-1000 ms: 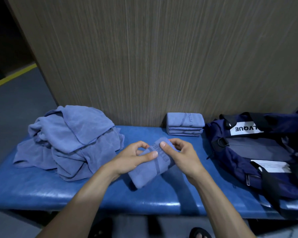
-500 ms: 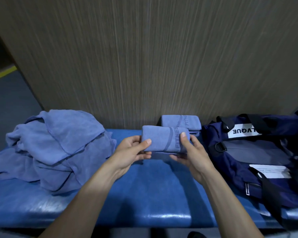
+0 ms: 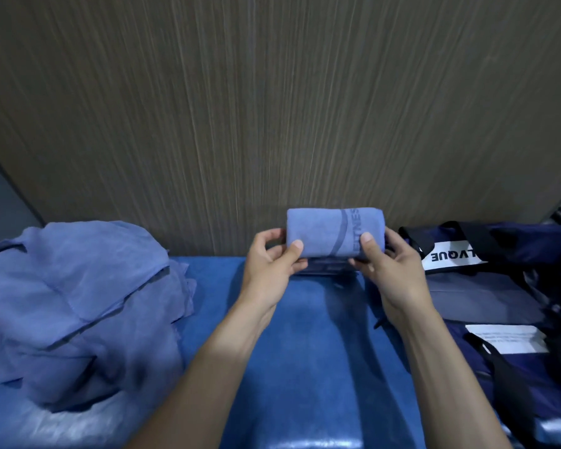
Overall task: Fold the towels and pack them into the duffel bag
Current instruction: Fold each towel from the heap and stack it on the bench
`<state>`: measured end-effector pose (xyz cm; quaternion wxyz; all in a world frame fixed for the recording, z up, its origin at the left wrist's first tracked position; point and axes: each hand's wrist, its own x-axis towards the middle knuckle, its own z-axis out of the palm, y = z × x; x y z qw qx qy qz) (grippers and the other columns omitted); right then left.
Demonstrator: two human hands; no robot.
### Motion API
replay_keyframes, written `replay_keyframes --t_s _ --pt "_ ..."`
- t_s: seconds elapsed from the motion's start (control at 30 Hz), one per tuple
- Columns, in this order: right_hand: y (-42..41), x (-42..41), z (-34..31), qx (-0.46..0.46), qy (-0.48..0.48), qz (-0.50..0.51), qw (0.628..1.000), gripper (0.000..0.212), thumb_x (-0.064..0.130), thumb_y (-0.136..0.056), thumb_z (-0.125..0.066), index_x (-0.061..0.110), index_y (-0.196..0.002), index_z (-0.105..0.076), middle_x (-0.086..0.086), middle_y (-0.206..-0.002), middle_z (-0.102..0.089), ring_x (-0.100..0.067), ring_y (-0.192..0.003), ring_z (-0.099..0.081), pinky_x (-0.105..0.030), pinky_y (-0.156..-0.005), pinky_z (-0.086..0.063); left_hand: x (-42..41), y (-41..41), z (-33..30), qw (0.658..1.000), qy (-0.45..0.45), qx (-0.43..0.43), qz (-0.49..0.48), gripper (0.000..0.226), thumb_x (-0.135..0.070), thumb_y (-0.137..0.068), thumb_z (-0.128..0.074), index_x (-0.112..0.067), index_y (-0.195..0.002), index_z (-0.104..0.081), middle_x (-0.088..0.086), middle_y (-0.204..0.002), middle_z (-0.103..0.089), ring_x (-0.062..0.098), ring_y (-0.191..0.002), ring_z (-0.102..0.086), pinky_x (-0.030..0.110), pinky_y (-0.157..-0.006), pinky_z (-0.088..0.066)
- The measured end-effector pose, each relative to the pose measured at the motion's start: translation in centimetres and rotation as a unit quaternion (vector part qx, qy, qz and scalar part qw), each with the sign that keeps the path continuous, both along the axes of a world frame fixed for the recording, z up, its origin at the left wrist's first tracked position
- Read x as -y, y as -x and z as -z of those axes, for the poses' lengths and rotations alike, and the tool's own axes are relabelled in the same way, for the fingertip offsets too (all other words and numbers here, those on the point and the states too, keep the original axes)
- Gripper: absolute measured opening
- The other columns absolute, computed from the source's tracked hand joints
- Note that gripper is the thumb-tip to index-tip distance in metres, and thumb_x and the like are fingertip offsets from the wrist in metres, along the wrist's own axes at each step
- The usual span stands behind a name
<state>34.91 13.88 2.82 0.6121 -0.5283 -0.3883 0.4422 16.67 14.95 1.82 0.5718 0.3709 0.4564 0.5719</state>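
**A:** Head view: the folded towel [image 3: 334,231] has gone from low over the tabletop [image 3: 305,335] up to the wall, left hand [image 3: 269,264] and right hand [image 3: 392,264] pinching its ends. It looks ready to stack.

**B:** The stack [image 3: 324,268] under it is mostly hidden. The duffel bag [image 3: 499,286] is cut off at right, and the unfolded pile [image 3: 75,286] waits.
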Motion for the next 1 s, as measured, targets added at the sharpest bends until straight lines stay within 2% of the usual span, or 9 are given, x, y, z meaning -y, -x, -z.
replay_keyframes --t_s 0.17,0.4,0.5,0.6,0.67,0.7,0.77,0.87,1.0 --pt "-0.7 -1.7 0.6 0.070 0.003 0.051 0.996 0.023 0.030 -0.099 -0.064 0.020 -0.120 -0.070 -0.001 -0.083 -0.071 -0.017 -0.069 -0.066 -0.033 -0.063 -0.058 -1.6 -1.3 0.2 1.000 0.012 -0.013 -0.001 0.027 -0.017 -0.093 -0.072 -0.013 -0.116 -0.059 0.016 -0.107 -0.073 0.023 -0.079 -0.075 0.035 -0.088 -0.060" --pt "-1.0 -3.2 1.5 0.173 0.017 0.081 0.981 0.022 0.041 -0.099 -0.060 0.035 -0.117 -0.070 0.008 -0.060 -0.060 -0.010 -0.046 -0.056 -0.032 -0.052 -0.056 -2.8 -1.4 1.0 0.998 0.022 -0.065 -0.009 0.024 -0.025 -0.093 -0.073 -0.016 -0.112 -0.061 0.012 -0.098 -0.075 0.021 -0.081 -0.076 0.036 -0.083 -0.062" --pt "-0.7 -3.8 2.0 0.217 0.037 0.061 0.973 0.027 0.054 -0.099 -0.045 0.049 -0.116 -0.066 0.016 -0.061 -0.057 -0.014 -0.059 -0.056 -0.035 -0.062 -0.055 -3.1 -1.4 1.1 0.995 0.016 -0.101 -0.020 0.023 -0.029 -0.094 -0.071 -0.017 -0.112 -0.061 0.010 -0.095 -0.074 0.012 -0.069 -0.072 0.031 -0.069 -0.061" --pt "0.0 -4.1 1.9 0.253 0.082 0.046 0.963 0.052 0.057 -0.096 -0.028 0.043 -0.140 -0.051 0.010 -0.109 -0.065 -0.024 -0.104 -0.059 -0.051 -0.105 -0.047 -3.5 -1.5 1.4 0.987 0.032 -0.153 -0.035 0.021 -0.034 -0.095 -0.068 -0.017 -0.106 -0.060 0.008 -0.089 -0.072 0.009 -0.057 -0.064 0.028 -0.057 -0.058" --pt "0.5 -4.2 1.6 0.286 0.098 0.059 0.952 0.055 0.047 -0.103 -0.028 0.027 -0.152 -0.040 0.001 -0.146 -0.054 -0.026 -0.135 -0.047 -0.045 -0.116 -0.033 -3.6 -1.6 1.4 0.985 0.031 -0.166 -0.046 0.021 -0.036 -0.095 -0.067 -0.018 -0.103 -0.060 0.007 -0.086 -0.072 0.008 -0.054 -0.063 0.024 -0.052 -0.053" --pt "0.5 -4.2 1.4 0.295 0.088 0.069 0.949 0.053 0.043 -0.105 -0.029 0.024 -0.153 -0.040 -0.001 -0.151 -0.051 -0.026 -0.139 -0.044 -0.042 -0.115 -0.032 -3.7 -1.7 1.4 0.984 0.025 -0.170 -0.050 0.021 -0.037 -0.095 -0.067 -0.019 -0.104 -0.060 0.007 -0.086 -0.072 0.007 -0.053 -0.063 0.022 -0.050 -0.050" --pt "0.5 -4.0 1.1 0.300 0.066 0.093 0.947 0.046 0.041 -0.105 -0.034 0.026 -0.147 -0.048 0.001 -0.141 -0.059 -0.026 -0.131 -0.051 -0.041 -0.105 -0.039 -3.8 -1.9 1.3 0.981 0.019 -0.184 -0.053 0.021 -0.041 -0.095 -0.065 -0.022 -0.104 -0.059 0.005 -0.086 -0.073 0.006 -0.051 -0.063 0.021 -0.047 -0.046" --pt "0.5 -4.0 1.4 0.345 0.090 0.105 0.928 0.034 0.044 -0.102 -0.038 0.025 -0.117 -0.062 -0.002 -0.110 -0.070 -0.033 -0.107 -0.061 -0.044 -0.090 -0.047 -4.2 -1.6 1.8 0.973 0.027 -0.222 -0.059 0.023 -0.053 -0.090 -0.065 -0.032 -0.096 -0.059 0.001 -0.083 -0.072 0.009 -0.052 -0.064 0.029 -0.051 -0.050" --pt "0.4 -4.3 1.9 0.373 0.095 0.108 0.917 0.035 0.050 -0.101 -0.039 0.022 -0.099 -0.061 -0.003 -0.095 -0.069 -0.034 -0.094 -0.060 -0.044 -0.083 -0.048 -4.8 -1.1 2.1 0.960 0.020 -0.270 -0.072 0.031 -0.071 -0.078 -0.060 -0.043 -0.091 -0.058 -0.007 -0.079 -0.071 0.020 -0.079 -0.070 0.046 -0.070 -0.061"
